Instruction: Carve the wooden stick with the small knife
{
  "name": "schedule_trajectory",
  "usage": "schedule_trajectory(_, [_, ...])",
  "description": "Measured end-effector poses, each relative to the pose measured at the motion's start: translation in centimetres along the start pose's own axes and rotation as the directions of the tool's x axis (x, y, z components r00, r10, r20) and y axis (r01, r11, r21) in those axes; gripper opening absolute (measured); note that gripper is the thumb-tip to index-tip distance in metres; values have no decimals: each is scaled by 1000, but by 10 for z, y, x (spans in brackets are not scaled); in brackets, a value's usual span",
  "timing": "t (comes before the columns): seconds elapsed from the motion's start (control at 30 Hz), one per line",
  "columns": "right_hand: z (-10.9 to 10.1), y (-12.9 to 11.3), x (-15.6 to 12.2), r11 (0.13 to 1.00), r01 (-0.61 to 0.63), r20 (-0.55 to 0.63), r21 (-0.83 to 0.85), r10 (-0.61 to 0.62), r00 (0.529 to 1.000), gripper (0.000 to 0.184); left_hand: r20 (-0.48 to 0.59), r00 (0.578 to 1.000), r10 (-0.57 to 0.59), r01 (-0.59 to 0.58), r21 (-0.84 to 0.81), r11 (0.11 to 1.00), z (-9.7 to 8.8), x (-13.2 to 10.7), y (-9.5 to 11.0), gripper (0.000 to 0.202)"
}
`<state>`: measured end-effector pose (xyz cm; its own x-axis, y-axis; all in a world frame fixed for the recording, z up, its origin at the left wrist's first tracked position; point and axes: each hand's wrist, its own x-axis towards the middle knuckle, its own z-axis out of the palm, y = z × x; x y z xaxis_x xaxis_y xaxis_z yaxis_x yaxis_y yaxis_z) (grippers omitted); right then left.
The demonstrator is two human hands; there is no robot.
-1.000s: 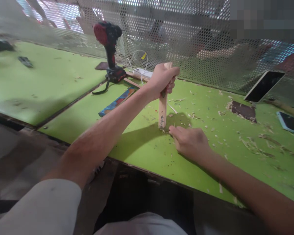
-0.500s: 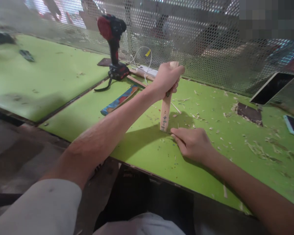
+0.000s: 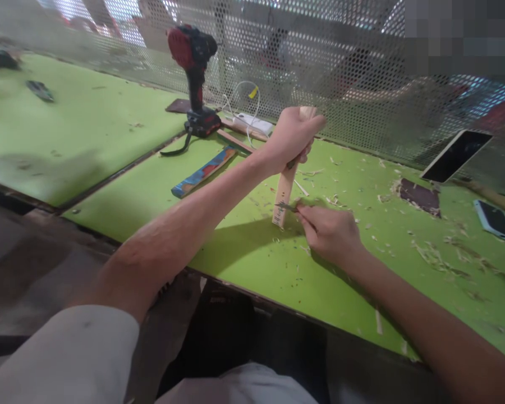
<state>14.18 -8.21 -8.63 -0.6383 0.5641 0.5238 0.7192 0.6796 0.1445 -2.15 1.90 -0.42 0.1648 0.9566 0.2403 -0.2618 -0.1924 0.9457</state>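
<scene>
My left hand point(image 3: 292, 137) is closed round the upper part of a flat wooden strip point(image 3: 286, 182). The strip stands on end on the green tabletop, leaning a little, and dark marks like writing show near its lower end. In my right hand point(image 3: 330, 230) a small thin-bladed knife point(image 3: 287, 207) is pinched, most of its handle hidden by the fingers. Its blade lies across the marked lower part of the strip and appears to touch it.
A red and black cordless drill point(image 3: 193, 78) stands behind my left arm, near a painted blue strip point(image 3: 204, 171) and a white power strip point(image 3: 252, 123). Wood shavings point(image 3: 437, 261) litter the green table point(image 3: 244, 264). At right are a propped black screen point(image 3: 457, 156) and a phone point(image 3: 496, 220).
My right hand has risen slightly, bringing the knife blade from beside the strip's bottom end to across its marked face. The strip now leans more, its top shifted right.
</scene>
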Motion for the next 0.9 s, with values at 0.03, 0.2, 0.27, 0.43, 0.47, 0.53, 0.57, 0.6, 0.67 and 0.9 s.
schedule_trajectory(0.03, [-1, -2, -2, 1000, 5, 24, -2, -5, 1000, 28, -7, 1000, 2, -2, 18, 1000, -1, 0, 0, 46])
schedule_trajectory(0.2, [1, -11, -10, 998, 69, 118, 3, -69, 991, 26, -30, 999, -18, 19, 40, 999, -2, 0, 2, 43])
schedule_trajectory(0.27, [3, -10, -8, 997, 76, 68, 0, -76, 995, 25, -17, 1000, -6, 7, 49, 999, -2, -1, 2, 43])
schedule_trajectory(0.43, [3, -7, 7, 997, 8, -39, -72, -11, 999, 25, -3, 999, 44, -43, 78, 996, -1, -1, 0, 43])
schedule_trajectory(0.47, [2, -7, 9, 996, 8, -33, -84, -11, 999, 25, -5, 998, 59, -59, 85, 995, -1, -1, 0, 43])
schedule_trajectory(0.53, [0, -8, 11, 996, 20, -30, -92, -23, 999, 27, 2, 996, 94, -93, 106, 990, 0, -2, 0, 42])
schedule_trajectory(0.57, [-1, -9, 11, 995, 21, -37, -97, -24, 999, 27, 8, 995, 103, -104, 119, 987, 0, -3, 1, 43])
schedule_trajectory(0.6, [-2, -9, 11, 994, 16, -44, -104, -21, 999, 28, 17, 994, 106, -108, 132, 985, 1, -4, 2, 43])
schedule_trajectory(0.67, [-4, -9, 10, 992, 0, -47, -124, -6, 999, 30, 32, 993, 112, -115, 150, 982, 2, -8, 5, 43])
schedule_trajectory(0.9, [-1, -9, 5, 989, -27, -7, -146, 26, 1000, 32, 84, 994, 75, -85, 123, 989, 6, -15, 12, 40])
